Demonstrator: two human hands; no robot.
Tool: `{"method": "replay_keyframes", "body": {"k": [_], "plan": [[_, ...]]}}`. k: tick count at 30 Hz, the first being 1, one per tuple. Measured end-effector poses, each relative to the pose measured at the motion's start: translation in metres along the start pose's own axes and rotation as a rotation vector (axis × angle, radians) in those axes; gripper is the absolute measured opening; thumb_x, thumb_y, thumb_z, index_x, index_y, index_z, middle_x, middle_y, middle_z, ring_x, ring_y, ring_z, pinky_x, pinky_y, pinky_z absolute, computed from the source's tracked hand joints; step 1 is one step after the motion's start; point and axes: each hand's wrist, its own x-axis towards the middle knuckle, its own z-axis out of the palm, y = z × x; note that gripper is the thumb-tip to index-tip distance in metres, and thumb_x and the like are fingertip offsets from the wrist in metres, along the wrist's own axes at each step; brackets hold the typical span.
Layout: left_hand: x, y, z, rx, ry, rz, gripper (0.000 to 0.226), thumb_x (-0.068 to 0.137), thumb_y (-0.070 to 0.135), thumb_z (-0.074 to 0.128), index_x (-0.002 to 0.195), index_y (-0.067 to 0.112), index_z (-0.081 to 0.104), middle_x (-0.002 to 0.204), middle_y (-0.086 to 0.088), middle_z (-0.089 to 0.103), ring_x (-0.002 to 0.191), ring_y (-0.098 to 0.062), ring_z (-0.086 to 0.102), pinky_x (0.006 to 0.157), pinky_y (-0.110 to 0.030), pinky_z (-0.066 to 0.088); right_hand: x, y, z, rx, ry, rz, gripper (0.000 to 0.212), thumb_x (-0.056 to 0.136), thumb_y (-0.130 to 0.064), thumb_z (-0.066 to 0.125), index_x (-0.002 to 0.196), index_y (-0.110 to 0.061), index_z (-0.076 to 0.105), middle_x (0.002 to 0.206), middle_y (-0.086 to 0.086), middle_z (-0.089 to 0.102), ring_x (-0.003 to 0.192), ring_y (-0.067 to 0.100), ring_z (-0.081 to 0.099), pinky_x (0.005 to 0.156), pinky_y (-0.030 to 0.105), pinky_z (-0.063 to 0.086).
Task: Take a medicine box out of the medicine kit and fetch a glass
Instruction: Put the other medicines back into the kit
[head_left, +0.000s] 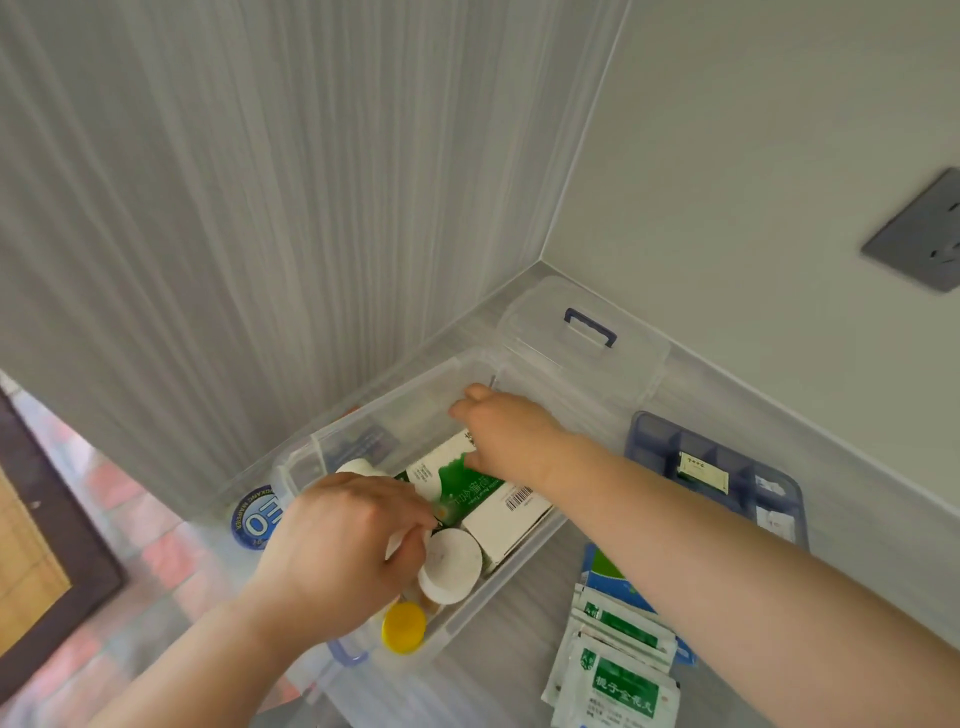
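The medicine kit (467, 618) is a clear plastic bin, open on a grey counter in a corner. Inside it lies a green-and-white medicine box (488, 504) with a barcode. My right hand (506, 431) reaches into the bin and grips the far end of that box. My left hand (343, 545) is in the bin's near end, fingers pinched at the box's near corner, over a white-capped bottle (451, 569). A yellow-capped bottle (403, 627) stands at the near corner. No glass is in view.
The kit's clear lid (582, 338) with a blue handle leans at the back. A blue compartment tray (722, 467) sits to the right. Green-and-white sachets (613, 670) lie on the counter at front right. A grey wall socket (919, 234) is on the right wall.
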Motion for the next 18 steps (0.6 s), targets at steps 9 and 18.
{"method": "replay_keyframes", "body": {"k": [9,18], "plan": [[0.002,0.002,0.0,0.098,-0.107,0.055,0.046,0.069,0.03,0.027,0.074,0.024,0.073,0.077,0.009,0.076,0.07,-0.015,0.07,0.064,-0.03,0.056,-0.129,0.041,0.012,0.578,0.343,0.199,0.019,0.08,-0.017,0.062,0.096,-0.026,0.056,0.086,-0.022,0.05,0.08,-0.015,0.05,0.07,0.006,0.039],[0.0,0.004,0.004,0.104,-0.077,0.003,0.054,0.072,0.04,0.023,0.089,0.026,0.072,0.097,0.009,0.074,0.091,-0.02,0.066,0.077,-0.032,0.051,-0.171,0.042,0.093,0.334,-0.188,0.334,0.091,0.07,-0.034,0.071,0.14,-0.028,0.013,0.149,-0.005,0.018,0.136,0.016,0.016,0.112,0.029,0.015]]}}
